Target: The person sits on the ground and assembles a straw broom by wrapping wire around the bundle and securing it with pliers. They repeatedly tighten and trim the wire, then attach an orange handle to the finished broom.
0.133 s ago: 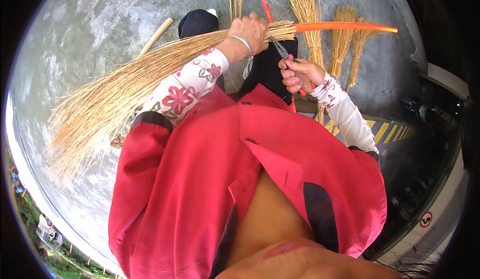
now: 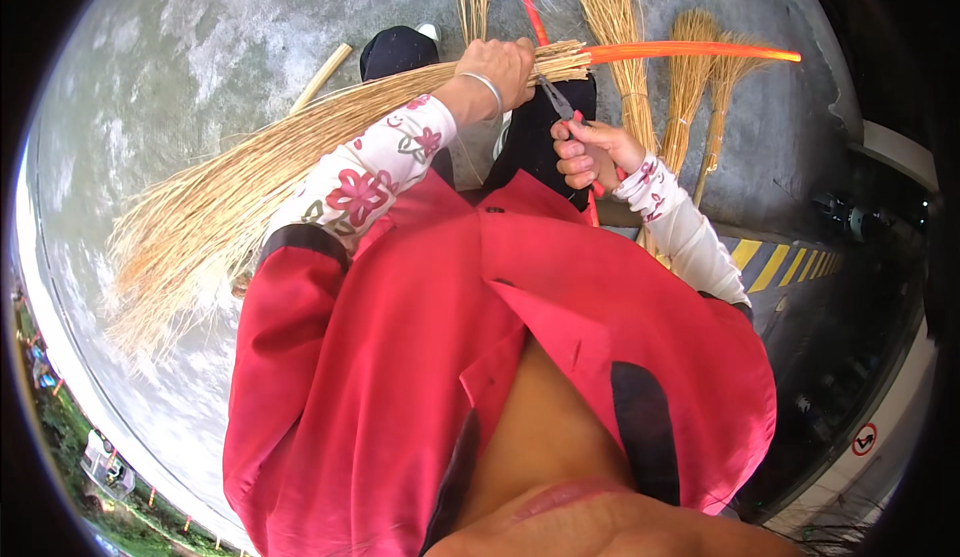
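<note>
A long bundle of straw-coloured broom bristles (image 2: pixel 270 152) lies slantwise across my lap, its loose ends spreading to the left. My left hand (image 2: pixel 497 72) is wrapped around it near the bound right end. From that end an orange stick (image 2: pixel 690 51) juts out to the right. My right hand (image 2: pixel 598 154) grips a pair of pliers (image 2: pixel 558 102) by the red handles. Their dark jaws point up and left, close beneath the bundle's end; whether they bite on anything is too small to tell.
Several straw brooms stand or lie to the right, among them a large broom (image 2: pixel 620 47) and a smaller broom (image 2: pixel 688 87). A red-orange rod (image 2: pixel 528 2) lies beyond my hands. At the left, a pale stick (image 2: pixel 322 75) rests on the concrete floor (image 2: pixel 170 87).
My right hand and the pliers have moved slightly left. My left hand keeps its hold on the bundle, and the whole view has shifted a little.
</note>
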Demonstrator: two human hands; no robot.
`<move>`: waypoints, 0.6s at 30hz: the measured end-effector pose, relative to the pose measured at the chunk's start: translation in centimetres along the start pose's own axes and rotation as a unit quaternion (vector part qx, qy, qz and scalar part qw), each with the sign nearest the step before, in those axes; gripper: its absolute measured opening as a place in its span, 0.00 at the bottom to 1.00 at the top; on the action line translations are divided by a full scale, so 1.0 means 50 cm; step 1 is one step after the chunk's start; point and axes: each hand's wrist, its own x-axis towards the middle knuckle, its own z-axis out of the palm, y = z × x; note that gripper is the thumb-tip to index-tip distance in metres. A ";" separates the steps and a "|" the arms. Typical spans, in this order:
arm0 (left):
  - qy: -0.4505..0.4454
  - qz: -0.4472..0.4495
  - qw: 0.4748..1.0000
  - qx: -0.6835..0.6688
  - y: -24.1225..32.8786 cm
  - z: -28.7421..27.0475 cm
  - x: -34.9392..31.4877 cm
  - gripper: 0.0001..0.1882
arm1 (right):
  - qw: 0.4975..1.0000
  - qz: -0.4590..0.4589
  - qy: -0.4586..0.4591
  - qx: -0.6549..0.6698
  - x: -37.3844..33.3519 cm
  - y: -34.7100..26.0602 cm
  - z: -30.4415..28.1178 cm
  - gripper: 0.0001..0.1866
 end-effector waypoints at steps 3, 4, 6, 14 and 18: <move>0.053 0.029 0.992 0.110 -0.005 0.003 0.006 0.16 | 0.996 -0.046 -0.048 0.067 0.015 0.033 0.008 0.09; 0.075 0.034 0.984 0.158 -0.006 0.008 0.005 0.16 | 0.993 -0.059 -0.058 0.087 0.022 0.043 0.007 0.09; 0.103 0.066 0.977 0.177 -0.020 0.017 -0.012 0.13 | 0.985 -0.070 -0.088 0.134 0.042 0.065 0.010 0.09; 0.212 0.106 0.945 0.225 -0.017 0.049 -0.063 0.17 | 0.887 -0.132 -0.266 0.355 0.101 0.192 0.020 0.10; 0.169 0.098 0.965 0.175 -0.001 0.035 -0.067 0.23 | 0.898 -0.135 -0.238 0.345 0.092 0.189 0.006 0.11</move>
